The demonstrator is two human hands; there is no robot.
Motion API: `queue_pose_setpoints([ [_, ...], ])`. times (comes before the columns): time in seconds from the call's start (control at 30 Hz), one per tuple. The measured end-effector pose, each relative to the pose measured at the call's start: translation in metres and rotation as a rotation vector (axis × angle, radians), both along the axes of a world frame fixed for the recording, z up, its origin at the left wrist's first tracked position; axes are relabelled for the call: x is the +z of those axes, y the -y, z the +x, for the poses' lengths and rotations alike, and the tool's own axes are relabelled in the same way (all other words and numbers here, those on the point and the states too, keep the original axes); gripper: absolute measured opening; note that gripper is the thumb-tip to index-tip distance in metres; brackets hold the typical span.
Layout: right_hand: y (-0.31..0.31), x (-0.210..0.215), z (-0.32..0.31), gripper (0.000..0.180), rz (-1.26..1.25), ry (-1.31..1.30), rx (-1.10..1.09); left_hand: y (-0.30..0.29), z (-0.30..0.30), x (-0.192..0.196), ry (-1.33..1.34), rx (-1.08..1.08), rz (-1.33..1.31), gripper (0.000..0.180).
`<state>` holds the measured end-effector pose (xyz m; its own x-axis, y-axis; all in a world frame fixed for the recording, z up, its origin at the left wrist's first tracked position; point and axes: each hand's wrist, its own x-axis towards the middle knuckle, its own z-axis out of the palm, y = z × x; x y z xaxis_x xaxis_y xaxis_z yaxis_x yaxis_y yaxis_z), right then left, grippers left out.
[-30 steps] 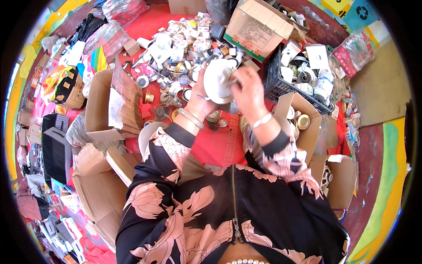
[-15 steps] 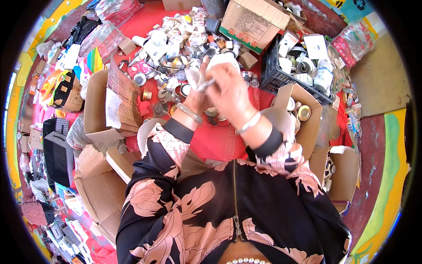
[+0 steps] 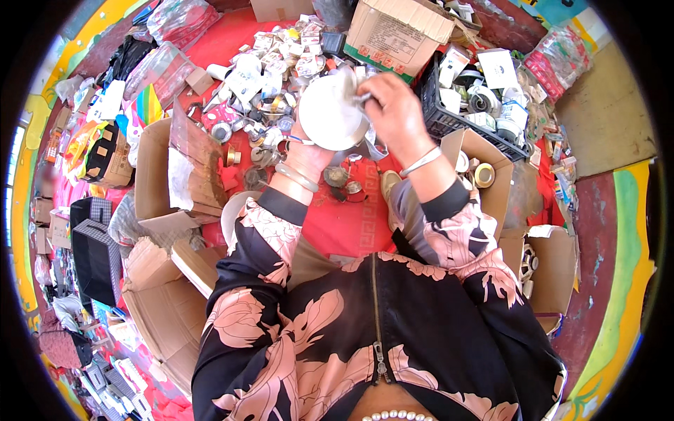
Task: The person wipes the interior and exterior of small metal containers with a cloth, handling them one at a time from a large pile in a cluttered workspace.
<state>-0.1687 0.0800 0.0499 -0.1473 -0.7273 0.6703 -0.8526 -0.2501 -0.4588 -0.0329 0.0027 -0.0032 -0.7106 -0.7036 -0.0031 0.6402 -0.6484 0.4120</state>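
My left hand [image 3: 309, 149] is closed on the lower left edge of a white round disc [image 3: 333, 116], which looks like a lamp cover. Most of its fingers are hidden behind the disc. At the disc's upper right edge is my right hand [image 3: 399, 112], its fingers bent and pinched together. A small greyish piece, blurred by motion, shows at these fingertips; its kind I cannot make out. Below the hands, small round lamp parts [image 3: 338, 176] lie on the red cloth [image 3: 333, 224].
A heap of small boxes and lamp parts [image 3: 274, 77] spreads beyond my hands. At the right stand a black crate [image 3: 449, 126] of lamp parts and an open carton [image 3: 491, 151]. Cardboard boxes [image 3: 158, 158] flank my left arm. A large carton [image 3: 393, 35] stands at the back.
The white disc has come out from behind my hands, nearer and to the left, its round face now showing. My right hand has moved right, away from my left.
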Motion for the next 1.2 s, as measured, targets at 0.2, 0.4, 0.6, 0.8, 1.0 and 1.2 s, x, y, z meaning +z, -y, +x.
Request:
queue_pose_setpoints([
  [0.2, -0.032, -0.030, 0.055, 0.021, 0.051, 0.018, 0.049, 0.021, 0.007, -0.021, -0.237, -0.196, -0.049, 0.060],
  [0.4, -0.008, -0.017, 0.012, 0.015, 0.015, 0.050, -0.068, -0.004, -0.008, -0.006, 0.130, -0.095, 0.068, 0.061],
  [0.6, -0.016, -0.014, 0.062, 0.019, -0.069, -0.047, 0.162, 0.010, 0.005, -0.034, -0.508, -0.603, 0.180, 0.065],
  [0.8, 0.000, -0.047, -0.056, 0.005, 0.041, -0.006, -0.367, -0.015, 0.003, 0.013, 0.103, -0.046, -0.030, 0.058],
  [1.0, -0.051, -0.051, -0.087, 0.020, 0.068, 1.351, 0.061, 0.009, 0.006, -0.002, 0.039, -0.007, -0.050, 0.055],
  [1.2, -0.052, -0.024, -0.074, 0.023, -0.022, 1.558, 0.259, 0.007, -0.004, -0.007, 0.116, 0.019, -0.182, 0.043],
])
